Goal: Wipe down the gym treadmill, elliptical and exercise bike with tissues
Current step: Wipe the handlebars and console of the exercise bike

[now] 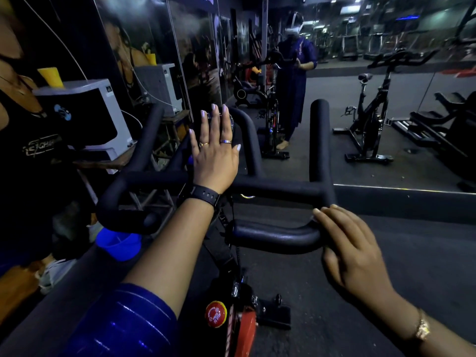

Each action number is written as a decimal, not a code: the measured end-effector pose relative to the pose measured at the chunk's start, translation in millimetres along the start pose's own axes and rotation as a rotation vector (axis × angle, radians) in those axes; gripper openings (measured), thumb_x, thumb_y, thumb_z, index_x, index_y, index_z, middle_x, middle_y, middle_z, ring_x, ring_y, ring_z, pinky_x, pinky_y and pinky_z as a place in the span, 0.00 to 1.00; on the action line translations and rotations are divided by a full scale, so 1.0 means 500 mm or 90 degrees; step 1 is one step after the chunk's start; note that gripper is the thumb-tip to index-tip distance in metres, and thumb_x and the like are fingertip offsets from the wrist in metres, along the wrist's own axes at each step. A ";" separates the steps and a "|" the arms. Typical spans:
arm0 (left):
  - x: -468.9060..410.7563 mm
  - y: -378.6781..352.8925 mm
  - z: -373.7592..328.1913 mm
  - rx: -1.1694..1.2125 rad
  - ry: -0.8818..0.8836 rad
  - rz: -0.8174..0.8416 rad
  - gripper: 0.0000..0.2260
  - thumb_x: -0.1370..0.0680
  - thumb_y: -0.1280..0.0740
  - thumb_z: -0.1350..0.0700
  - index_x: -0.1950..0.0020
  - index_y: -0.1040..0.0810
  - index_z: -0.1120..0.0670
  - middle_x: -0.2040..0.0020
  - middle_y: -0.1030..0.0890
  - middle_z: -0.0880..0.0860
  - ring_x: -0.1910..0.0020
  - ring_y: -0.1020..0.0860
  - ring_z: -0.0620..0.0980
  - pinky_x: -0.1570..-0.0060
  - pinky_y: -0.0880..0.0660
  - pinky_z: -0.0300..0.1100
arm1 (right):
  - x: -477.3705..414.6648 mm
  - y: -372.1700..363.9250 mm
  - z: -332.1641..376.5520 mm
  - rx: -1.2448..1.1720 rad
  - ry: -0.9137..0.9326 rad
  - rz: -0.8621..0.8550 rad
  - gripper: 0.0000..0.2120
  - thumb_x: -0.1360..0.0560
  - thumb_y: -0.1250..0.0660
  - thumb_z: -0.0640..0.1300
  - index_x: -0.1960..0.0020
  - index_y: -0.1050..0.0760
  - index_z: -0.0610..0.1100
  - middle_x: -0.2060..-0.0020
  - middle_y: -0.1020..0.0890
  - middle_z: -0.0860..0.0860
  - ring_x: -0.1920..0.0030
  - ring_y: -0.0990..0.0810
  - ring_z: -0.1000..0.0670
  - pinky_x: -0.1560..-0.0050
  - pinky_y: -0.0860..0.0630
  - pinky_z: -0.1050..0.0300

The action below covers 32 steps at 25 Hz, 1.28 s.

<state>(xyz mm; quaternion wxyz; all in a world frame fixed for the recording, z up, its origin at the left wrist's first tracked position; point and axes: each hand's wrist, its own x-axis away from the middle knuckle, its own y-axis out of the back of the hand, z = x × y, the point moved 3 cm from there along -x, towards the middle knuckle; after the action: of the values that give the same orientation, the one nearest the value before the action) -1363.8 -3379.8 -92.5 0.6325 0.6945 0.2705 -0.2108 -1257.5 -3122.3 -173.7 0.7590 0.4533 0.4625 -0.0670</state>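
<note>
1. Exercise bike (pixel 247 328) right below, with its handlebar (pixel 278 191) across the middle of the view. Probably mid-wipe on the bars and the small display (pixel 231 123) at the front centre of the handlebar.
2. Left hand (pixel 215 155) open and flat, fingers straight, laid over that display. No tissue to be seen under the palm, so cannot tell whether one is there.
3. Right hand (pixel 358 256) wrapped loosely round the near right bend of the handlebar, fingers over the top, thumb beneath. No tissue showing here either.
4. Before rubbing further, make sure a tissue really sits between palm and surface. Bare skin only smears sweat about.
5. Press lightly on the display and wipe in one direction, from its far edge toward the crossbar.
6. Keep the right grip firm so the bar does not rock under the left palm.
7. On the foam bars, close the tissue round the tube and slide along it, turning the wrist to reach the underside.
8. Leave the red stop knob (pixel 215 313) on the frame for a gentle dab.
</note>
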 end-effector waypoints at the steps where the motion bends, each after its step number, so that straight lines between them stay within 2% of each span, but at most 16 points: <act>1: 0.001 -0.001 -0.001 -0.002 -0.001 0.003 0.37 0.18 0.42 0.48 0.25 0.69 0.53 0.20 0.61 0.54 0.21 0.62 0.55 0.25 0.61 0.56 | -0.001 -0.007 0.021 0.016 -0.029 -0.020 0.21 0.24 0.44 0.42 0.36 0.25 0.35 0.43 0.22 0.38 0.39 0.25 0.38 0.31 0.34 0.51; 3: 0.001 -0.002 -0.001 -0.006 -0.005 0.011 0.36 0.18 0.42 0.49 0.22 0.66 0.54 0.20 0.61 0.54 0.21 0.62 0.55 0.25 0.61 0.57 | -0.014 -0.023 0.086 0.037 -0.026 -0.042 0.22 0.22 0.46 0.46 0.40 0.22 0.34 0.46 0.20 0.39 0.44 0.23 0.38 0.35 0.32 0.50; 5: 0.000 -0.002 0.001 -0.011 -0.004 0.017 0.35 0.18 0.42 0.49 0.21 0.64 0.53 0.20 0.62 0.54 0.21 0.62 0.55 0.25 0.61 0.56 | -0.034 -0.039 0.152 -0.002 0.037 -0.033 0.22 0.22 0.46 0.46 0.39 0.22 0.34 0.47 0.19 0.40 0.46 0.22 0.40 0.37 0.30 0.51; 8: 0.003 -0.003 0.004 -0.011 -0.011 0.018 0.35 0.18 0.42 0.51 0.21 0.63 0.53 0.20 0.61 0.55 0.21 0.62 0.55 0.25 0.61 0.57 | -0.024 -0.054 0.181 -0.021 0.144 -0.022 0.22 0.22 0.45 0.43 0.34 0.26 0.34 0.38 0.22 0.40 0.37 0.24 0.41 0.33 0.30 0.48; 11: 0.004 -0.005 0.004 -0.005 -0.017 0.011 0.34 0.18 0.42 0.51 0.21 0.63 0.53 0.20 0.61 0.55 0.21 0.62 0.55 0.25 0.61 0.57 | 0.033 -0.045 0.112 0.004 0.220 -0.035 0.23 0.19 0.49 0.46 0.30 0.30 0.36 0.31 0.28 0.41 0.30 0.31 0.41 0.29 0.34 0.45; 13: 0.002 -0.006 0.002 -0.003 -0.015 0.008 0.35 0.18 0.42 0.50 0.21 0.63 0.52 0.20 0.61 0.55 0.21 0.62 0.55 0.26 0.62 0.56 | 0.054 -0.025 0.046 -0.015 0.170 -0.062 0.22 0.21 0.48 0.41 0.29 0.33 0.37 0.30 0.30 0.42 0.29 0.32 0.41 0.29 0.34 0.45; 15: 0.002 -0.006 0.001 -0.002 -0.015 0.005 0.35 0.18 0.43 0.50 0.22 0.64 0.52 0.20 0.61 0.55 0.21 0.62 0.55 0.26 0.62 0.56 | 0.046 -0.013 -0.002 -0.086 0.050 -0.092 0.22 0.23 0.46 0.33 0.30 0.32 0.38 0.32 0.28 0.44 0.30 0.31 0.42 0.30 0.35 0.48; 18: 0.002 -0.008 0.003 -0.002 -0.020 -0.003 0.34 0.18 0.44 0.50 0.21 0.64 0.51 0.20 0.61 0.55 0.21 0.62 0.55 0.26 0.62 0.56 | -0.041 -0.008 -0.049 -0.117 -0.110 -0.117 0.19 0.24 0.39 0.35 0.34 0.25 0.40 0.38 0.24 0.44 0.38 0.26 0.46 0.34 0.34 0.63; 20: 0.005 -0.009 0.004 0.001 -0.022 -0.008 0.33 0.17 0.44 0.50 0.21 0.63 0.51 0.20 0.61 0.55 0.21 0.61 0.54 0.26 0.61 0.56 | -0.123 -0.008 -0.070 -0.123 -0.143 -0.012 0.18 0.27 0.30 0.35 0.38 0.21 0.42 0.45 0.22 0.43 0.45 0.24 0.47 0.43 0.33 0.69; 22: 0.010 -0.011 0.006 0.009 -0.027 -0.010 0.32 0.17 0.45 0.51 0.20 0.62 0.50 0.20 0.60 0.54 0.21 0.61 0.53 0.25 0.61 0.55 | -0.183 -0.018 -0.068 -0.077 -0.132 0.141 0.16 0.29 0.26 0.38 0.42 0.18 0.45 0.54 0.22 0.46 0.50 0.25 0.45 0.52 0.34 0.63; 23: 0.010 -0.010 0.007 0.012 -0.031 -0.013 0.31 0.17 0.45 0.51 0.20 0.61 0.50 0.20 0.60 0.54 0.21 0.61 0.53 0.25 0.61 0.55 | -0.200 -0.025 -0.058 -0.050 -0.125 0.176 0.13 0.29 0.26 0.40 0.45 0.17 0.46 0.57 0.22 0.48 0.51 0.26 0.44 0.56 0.36 0.60; 25: 0.006 -0.008 0.009 0.016 -0.035 -0.016 0.31 0.17 0.44 0.51 0.20 0.59 0.49 0.20 0.60 0.53 0.21 0.61 0.53 0.26 0.62 0.54 | -0.223 -0.040 -0.022 -0.043 -0.076 0.185 0.09 0.29 0.27 0.39 0.50 0.16 0.46 0.58 0.21 0.49 0.53 0.26 0.44 0.58 0.37 0.58; 29: 0.003 -0.005 0.008 0.020 -0.031 -0.019 0.31 0.17 0.44 0.51 0.20 0.59 0.48 0.20 0.59 0.53 0.21 0.61 0.52 0.26 0.63 0.53 | -0.298 -0.098 0.036 -0.108 -0.022 0.216 0.08 0.32 0.28 0.34 0.55 0.16 0.43 0.56 0.19 0.46 0.52 0.21 0.43 0.54 0.28 0.54; 32: 0.004 -0.006 0.013 0.011 -0.032 -0.016 0.30 0.17 0.43 0.50 0.20 0.57 0.49 0.19 0.59 0.54 0.21 0.59 0.53 0.25 0.61 0.54 | -0.330 -0.125 0.081 -0.151 0.047 0.190 0.04 0.33 0.29 0.36 0.60 0.17 0.42 0.59 0.20 0.44 0.56 0.21 0.42 0.56 0.23 0.49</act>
<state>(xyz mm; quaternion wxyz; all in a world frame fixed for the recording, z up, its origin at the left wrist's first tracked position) -1364.0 -3385.9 -96.8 0.6301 0.6911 0.2616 -0.2386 -1356.8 -3241.3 -80.6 0.7913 0.4264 0.4222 0.1175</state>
